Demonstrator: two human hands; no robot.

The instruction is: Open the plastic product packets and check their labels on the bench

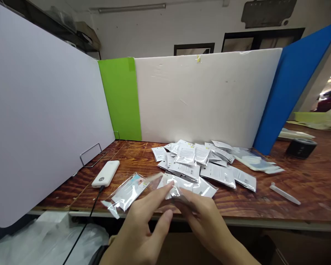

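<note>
Sitting between left hand (147, 222) and right hand (205, 215): packet (175, 192).

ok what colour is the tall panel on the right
The panel is blue, best seen in the head view.

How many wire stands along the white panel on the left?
2. One wire stand near the power bank, the other wire stand farther back by the green panel. More may be hidden.
</note>
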